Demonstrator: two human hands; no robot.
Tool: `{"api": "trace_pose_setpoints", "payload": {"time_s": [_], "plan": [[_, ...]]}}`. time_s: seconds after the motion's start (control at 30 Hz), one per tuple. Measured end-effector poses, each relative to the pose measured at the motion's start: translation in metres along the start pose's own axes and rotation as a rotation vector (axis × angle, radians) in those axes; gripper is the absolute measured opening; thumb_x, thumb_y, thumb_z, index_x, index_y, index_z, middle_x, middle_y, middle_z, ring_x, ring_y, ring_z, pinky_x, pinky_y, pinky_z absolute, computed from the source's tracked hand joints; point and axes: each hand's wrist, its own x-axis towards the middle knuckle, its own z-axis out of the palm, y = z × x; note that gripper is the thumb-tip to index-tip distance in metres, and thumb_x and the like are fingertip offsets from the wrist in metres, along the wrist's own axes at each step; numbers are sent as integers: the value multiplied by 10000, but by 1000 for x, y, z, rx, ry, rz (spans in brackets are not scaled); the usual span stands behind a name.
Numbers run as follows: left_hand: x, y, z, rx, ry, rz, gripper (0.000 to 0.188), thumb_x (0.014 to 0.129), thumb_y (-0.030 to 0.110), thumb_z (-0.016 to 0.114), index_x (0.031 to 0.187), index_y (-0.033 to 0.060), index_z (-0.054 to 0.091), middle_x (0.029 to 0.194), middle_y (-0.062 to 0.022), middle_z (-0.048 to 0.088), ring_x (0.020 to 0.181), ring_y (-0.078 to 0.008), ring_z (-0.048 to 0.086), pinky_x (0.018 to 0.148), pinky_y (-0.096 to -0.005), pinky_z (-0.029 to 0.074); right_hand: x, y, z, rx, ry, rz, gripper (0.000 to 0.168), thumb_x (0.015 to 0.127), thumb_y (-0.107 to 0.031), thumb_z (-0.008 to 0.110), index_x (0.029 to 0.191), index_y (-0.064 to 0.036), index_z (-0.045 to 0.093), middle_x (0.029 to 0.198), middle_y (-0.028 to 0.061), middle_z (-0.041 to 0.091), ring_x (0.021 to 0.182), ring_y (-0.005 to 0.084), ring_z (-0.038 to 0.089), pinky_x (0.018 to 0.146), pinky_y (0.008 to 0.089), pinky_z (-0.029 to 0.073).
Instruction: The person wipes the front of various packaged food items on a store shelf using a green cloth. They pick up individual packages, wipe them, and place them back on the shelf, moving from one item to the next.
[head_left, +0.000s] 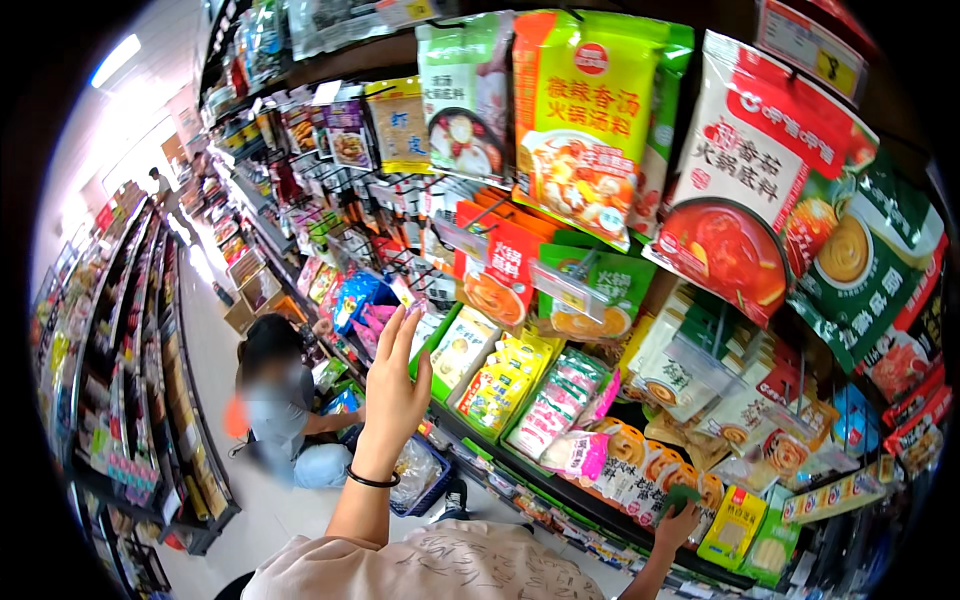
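My left hand (395, 375) is raised in front of the shelf with its fingers stretched out and nothing in it. A black band circles its wrist. Behind its fingertips are boxes of packets, among them white packets (463, 351) and yellow packets (504, 382). Low on the right, my right hand (677, 525) grips a small dark green cloth-like item (681, 498). It is at the row of hotpot dipping sauce packets (634, 480), touching or just above their front. A yellow packet (732, 527) stands just right of that hand.
Large hotpot soup base bags (585, 112) hang from hooks overhead, with clear price tag holders (570, 291) jutting out. A person (281, 405) sits low in the aisle on the left, beside a blue basket (427, 487). Another shelf row (127, 360) runs along the far left.
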Motion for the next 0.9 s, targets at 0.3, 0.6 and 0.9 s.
{"api": "trace_pose_setpoints", "payload": {"time_s": [0.3, 0.6, 0.9], "plan": [[13, -24, 1, -10, 46, 59, 511, 872, -10, 590, 1372, 37, 490, 1418, -240, 464, 1205, -421, 547, 970, -434, 476, -1, -4, -7, 333, 123, 71, 241, 782, -42, 665, 1004, 34, 610, 958, 167, 649, 864, 352, 626, 778, 442, 485], [96, -77, 10, -197, 228, 122, 424, 899, -16, 579, 1320, 2, 532, 1210, -197, 613, 1118, -320, 615, 929, -374, 496, -96, -1, 27, 1519, 112, 550, 300, 946, -216, 592, 1182, -30, 602, 1025, 91, 663, 870, 181, 638, 668, 295, 516], [245, -94, 26, -385, 234, 353, 498, 912, 120, 670, 1368, 23, 495, 1031, -95, 581, 903, -183, 574, 768, -301, 485, -141, -132, 31, 2318, 140, 590, 275, 924, -238, 583, 1105, -31, 600, 987, 93, 629, 804, 207, 558, 657, 314, 448]]}}
